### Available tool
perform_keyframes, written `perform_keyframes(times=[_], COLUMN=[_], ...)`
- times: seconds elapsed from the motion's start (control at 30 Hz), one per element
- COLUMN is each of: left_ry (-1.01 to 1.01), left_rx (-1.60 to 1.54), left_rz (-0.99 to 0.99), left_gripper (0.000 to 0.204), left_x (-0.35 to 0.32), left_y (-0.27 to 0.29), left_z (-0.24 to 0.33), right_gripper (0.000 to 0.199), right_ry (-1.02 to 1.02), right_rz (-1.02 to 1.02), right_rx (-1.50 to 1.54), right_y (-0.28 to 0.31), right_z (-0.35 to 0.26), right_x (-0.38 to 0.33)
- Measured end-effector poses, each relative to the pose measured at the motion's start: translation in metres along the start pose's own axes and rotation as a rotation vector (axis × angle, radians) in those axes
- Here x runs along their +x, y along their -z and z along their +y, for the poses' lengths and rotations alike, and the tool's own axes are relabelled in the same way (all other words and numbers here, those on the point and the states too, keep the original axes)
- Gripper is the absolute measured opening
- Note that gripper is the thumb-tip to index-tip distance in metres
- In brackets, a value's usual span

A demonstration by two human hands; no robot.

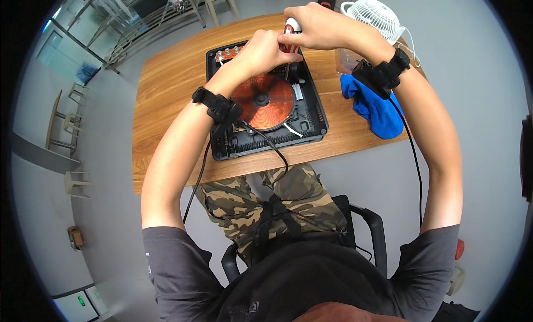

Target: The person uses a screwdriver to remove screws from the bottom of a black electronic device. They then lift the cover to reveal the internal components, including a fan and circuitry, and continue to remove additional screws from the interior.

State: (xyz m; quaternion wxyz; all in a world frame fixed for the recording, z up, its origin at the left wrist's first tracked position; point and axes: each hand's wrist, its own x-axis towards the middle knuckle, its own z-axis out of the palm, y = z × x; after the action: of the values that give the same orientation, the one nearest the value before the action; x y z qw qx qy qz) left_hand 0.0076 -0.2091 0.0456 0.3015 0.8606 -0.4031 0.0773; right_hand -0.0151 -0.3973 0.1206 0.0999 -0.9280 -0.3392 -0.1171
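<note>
On the table lies an opened induction cooker (323, 134), its black shell showing a round copper coil (266, 102) and a strip of circuit board at the far left. My right hand (317, 28) wraps around the red-and-white handle of a screwdriver (292, 27) above the cooker's far side. Close against it, my left hand (266, 51) is closed, its fingertips at the lower part of the screwdriver. The tool's tip and what it touches are hidden behind my left hand. Black bands with small devices and cables sit on both my wrists.
A blue cloth (377, 111) lies on the wooden table (166, 100), right of the cooker. Behind it are a clear plastic container (345, 61) and a white fan (375, 19) with a cord. The left wrist's black cable hangs over the cooker's front edge.
</note>
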Motion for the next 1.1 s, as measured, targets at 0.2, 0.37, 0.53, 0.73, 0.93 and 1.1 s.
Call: perform_keyframes(times=[0.2,0.37,0.53,0.73,0.93,1.1], left_ry=[0.013,-0.011,0.023,-0.009,0.033,0.093], left_rx=[0.066,0.030,-0.042,-0.215,-0.092,-0.020], left_rz=[-0.009,-0.020,-0.146,-0.028,-0.045,-0.200], left_gripper=[0.042,0.042,0.040,0.055,0.052,0.038], left_x=[0.001,-0.005,-0.003,-0.006,-0.009,-0.001], left_y=[0.002,0.003,0.009,-0.006,-0.004,0.003], left_z=[0.005,0.002,-0.005,-0.009,-0.007,-0.004], right_gripper=[0.044,0.047,0.046,0.046,0.040,0.042], right_ry=[0.083,-0.055,-0.066,-0.064,0.014,-0.001], right_rz=[-0.032,-0.230,-0.279,-0.313,-0.144,-0.222], right_rx=[0.028,0.087,0.115,-0.169,0.056,0.122], right_y=[-0.002,0.011,0.016,0.008,0.006,0.006], right_z=[0.006,-0.003,-0.006,-0.008,-0.010,-0.001], right_x=[0.000,0.006,0.008,0.021,0.008,0.010])
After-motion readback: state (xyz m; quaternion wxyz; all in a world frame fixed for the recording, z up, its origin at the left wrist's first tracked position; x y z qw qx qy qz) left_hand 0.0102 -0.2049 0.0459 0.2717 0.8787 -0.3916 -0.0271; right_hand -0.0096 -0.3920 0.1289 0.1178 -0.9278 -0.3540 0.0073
